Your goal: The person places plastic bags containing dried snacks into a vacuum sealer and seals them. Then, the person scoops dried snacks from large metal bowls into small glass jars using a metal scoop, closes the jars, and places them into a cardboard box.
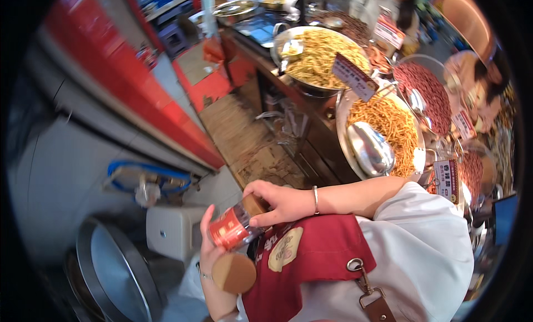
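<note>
A clear jar with a red label (228, 229) lies tilted between my hands in front of the dark red apron (329, 247). My left hand (207, 243) supports its labelled body from the lower side, fingers partly hidden behind it. Over the jar's brown lid (253, 204) curls my right hand (285, 202), its thumb by the lid's edge. A second round, tan lid-like disc (234, 273) shows in front of my left wrist; what lies under it is hidden.
On the stall at upper right stand large metal pans of yellow strips (325, 57) and orange strips (385, 130), with a metal scoop (370, 149) and written signs (354, 77). A white stool (168, 232) and a large round metal pan (116, 268) are at lower left. People stand beyond the stall.
</note>
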